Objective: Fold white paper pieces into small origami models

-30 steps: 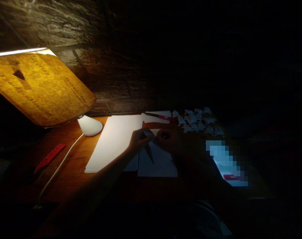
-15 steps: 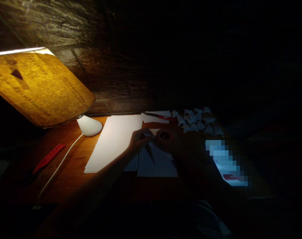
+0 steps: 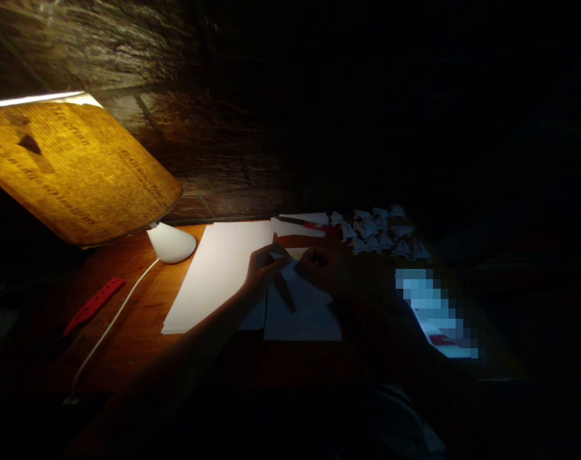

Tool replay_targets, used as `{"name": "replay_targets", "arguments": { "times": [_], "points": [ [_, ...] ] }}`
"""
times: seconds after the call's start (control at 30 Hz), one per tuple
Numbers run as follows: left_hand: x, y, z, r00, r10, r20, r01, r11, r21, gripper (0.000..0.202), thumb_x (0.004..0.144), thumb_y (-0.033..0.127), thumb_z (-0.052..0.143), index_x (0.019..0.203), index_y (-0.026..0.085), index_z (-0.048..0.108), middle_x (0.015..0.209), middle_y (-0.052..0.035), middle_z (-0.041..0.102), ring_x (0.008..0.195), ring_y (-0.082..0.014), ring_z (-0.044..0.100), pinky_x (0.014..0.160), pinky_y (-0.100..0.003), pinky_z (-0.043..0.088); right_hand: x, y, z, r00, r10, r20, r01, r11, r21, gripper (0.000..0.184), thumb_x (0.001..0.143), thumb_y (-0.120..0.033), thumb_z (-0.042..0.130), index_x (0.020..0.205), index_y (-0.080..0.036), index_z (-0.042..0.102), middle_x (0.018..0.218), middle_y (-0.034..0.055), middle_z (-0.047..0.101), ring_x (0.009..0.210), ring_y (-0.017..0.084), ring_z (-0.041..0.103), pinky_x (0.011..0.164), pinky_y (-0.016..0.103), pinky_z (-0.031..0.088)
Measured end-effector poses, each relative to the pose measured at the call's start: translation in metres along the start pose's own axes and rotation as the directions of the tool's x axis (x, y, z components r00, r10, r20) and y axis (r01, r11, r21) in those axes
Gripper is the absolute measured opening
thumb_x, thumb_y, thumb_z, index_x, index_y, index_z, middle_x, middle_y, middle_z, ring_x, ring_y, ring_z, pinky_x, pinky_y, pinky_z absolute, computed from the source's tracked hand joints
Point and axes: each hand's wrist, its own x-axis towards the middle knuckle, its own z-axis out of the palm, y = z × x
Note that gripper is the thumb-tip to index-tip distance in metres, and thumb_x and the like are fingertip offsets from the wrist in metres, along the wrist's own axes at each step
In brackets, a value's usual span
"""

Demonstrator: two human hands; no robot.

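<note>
Over a white sheet of paper [image 3: 302,322], my left hand [image 3: 261,271] is closed on a small piece of folded paper [image 3: 277,256], whose pale edge shows at the fingertips. My right hand [image 3: 325,267] is close by on the right, fingers curled in a pinch. Deep shadow hides what it holds, if anything. A small gap separates the two hands. Their shadow falls on the sheet below. Several small folded paper shapes [image 3: 376,233] lie grouped beyond my right hand.
A stack of white paper [image 3: 218,281] lies left of my hands. A lamp's white base [image 3: 171,243] and shade [image 3: 84,169] stand left, with a cord [image 3: 115,326]. A red perforated object [image 3: 94,305] lies beside it. A red-and-dark slim tool [image 3: 304,223] lies behind; a lit screen [image 3: 434,313] is at right.
My hands have drawn slightly apart, and my left hand has shifted a little to the left with the folded paper. The things on the table have stayed put.
</note>
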Motion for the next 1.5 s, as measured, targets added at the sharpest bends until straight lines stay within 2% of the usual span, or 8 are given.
{"name": "replay_targets", "arguments": {
  "times": [0.2, 0.37, 0.57, 0.8, 1.0, 1.3, 1.4, 1.5],
  "points": [
    [0.004, 0.002, -0.002, 0.995, 0.031, -0.099, -0.040, 0.995, -0.089, 0.010, 0.068, 0.020, 0.078, 0.065, 0.017, 0.069, 0.066, 0.0000, 0.062, 0.062, -0.0113, 0.055, 0.057, -0.022, 0.038, 0.000, -0.003, 0.000, 0.998, 0.059, 0.011, -0.059, 0.998, 0.028, 0.017, 0.072, -0.035, 0.069, 0.065, -0.020, 0.064, 0.062, -0.0002, 0.063, 0.055, 0.011, 0.050, 0.052, 0.023, 0.036],
    [0.007, 0.002, -0.003, 0.988, 0.015, -0.151, -0.038, 0.988, -0.153, 0.016, 0.067, 0.021, 0.078, 0.060, 0.017, 0.064, 0.063, 0.0016, 0.059, 0.059, -0.0094, 0.052, 0.056, -0.021, 0.038, 0.000, -0.003, -0.001, 0.998, 0.059, 0.002, -0.059, 0.998, 0.026, 0.015, 0.074, -0.033, 0.067, 0.067, -0.020, 0.066, 0.067, 0.0010, 0.067, 0.062, 0.013, 0.056, 0.058, 0.024, 0.040],
    [0.011, 0.001, -0.005, 0.975, -0.043, -0.219, -0.007, 0.975, -0.220, 0.022, 0.067, 0.025, 0.078, 0.060, 0.017, 0.058, 0.062, 0.0032, 0.056, 0.057, -0.0086, 0.051, 0.055, -0.020, 0.039, 0.000, -0.002, -0.003, 0.996, 0.090, -0.005, -0.090, 0.995, 0.033, 0.015, 0.073, -0.033, 0.068, 0.068, -0.020, 0.064, 0.068, 0.0004, 0.065, 0.065, 0.015, 0.057, 0.060, 0.026, 0.042],
    [0.010, 0.008, -0.004, 0.972, -0.075, -0.222, 0.018, 0.969, -0.248, 0.025, 0.064, 0.029, 0.076, 0.061, 0.019, 0.054, 0.063, 0.0035, 0.056, 0.058, -0.0099, 0.052, 0.058, -0.022, 0.044, 0.000, -0.001, -0.003, 0.996, 0.091, -0.019, -0.090, 0.995, 0.035, 0.018, 0.073, -0.037, 0.068, 0.070, -0.019, 0.065, 0.068, -0.0001, 0.064, 0.064, 0.014, 0.055, 0.059, 0.025, 0.041],
    [0.013, 0.010, -0.007, 0.961, -0.114, -0.251, 0.028, 0.947, -0.321, 0.024, 0.061, 0.025, 0.075, 0.060, 0.018, 0.051, 0.069, 0.0035, 0.057, 0.061, -0.0089, 0.052, 0.058, -0.020, 0.043, -0.001, -0.006, -0.003, 0.993, 0.116, -0.037, -0.114, 0.993, 0.037, 0.019, 0.072, -0.036, 0.068, 0.066, -0.019, 0.061, 0.062, -0.0015, 0.059, 0.059, 0.013, 0.050, 0.055, 0.025, 0.039],
    [0.012, 0.013, -0.007, 0.969, -0.162, -0.186, 0.079, 0.918, -0.389, 0.024, 0.066, 0.022, 0.074, 0.062, 0.018, 0.051, 0.071, 0.0034, 0.056, 0.059, -0.0078, 0.050, 0.055, -0.018, 0.042, 0.000, -0.001, -0.002, 0.989, 0.141, -0.043, -0.137, 0.988, 0.073, 0.028, 0.071, -0.044, 0.073, 0.067, -0.020, 0.060, 0.061, -0.0023, 0.057, 0.056, 0.011, 0.048, 0.052, 0.024, 0.037],
    [0.011, 0.012, -0.004, 0.983, -0.162, -0.091, 0.114, 0.912, -0.393, 0.019, 0.073, 0.032, 0.077, 0.081, 0.021, 0.064, 0.079, 0.0015, 0.062, 0.064, -0.0104, 0.055, 0.057, -0.021, 0.045, 0.003, 0.002, -0.003, 0.988, 0.131, -0.078, -0.121, 0.986, 0.117, 0.035, 0.071, -0.051, 0.075, 0.069, -0.020, 0.059, 0.062, -0.0022, 0.057, 0.056, 0.011, 0.048, 0.051, 0.024, 0.038],
    [0.008, 0.013, -0.002, 0.982, -0.180, 0.061, 0.190, 0.899, -0.394, 0.036, 0.079, 0.045, 0.074, 0.108, 0.025, 0.068, 0.091, -0.0024, 0.067, 0.071, -0.0148, 0.062, 0.058, -0.025, 0.049, 0.005, 0.003, -0.005, 0.992, 0.112, -0.063, -0.100, 0.980, 0.170, 0.038, 0.072, -0.055, 0.076, 0.071, -0.022, 0.058, 0.063, -0.0021, 0.056, 0.057, 0.012, 0.050, 0.054, 0.026, 0.041]
  ]
}}
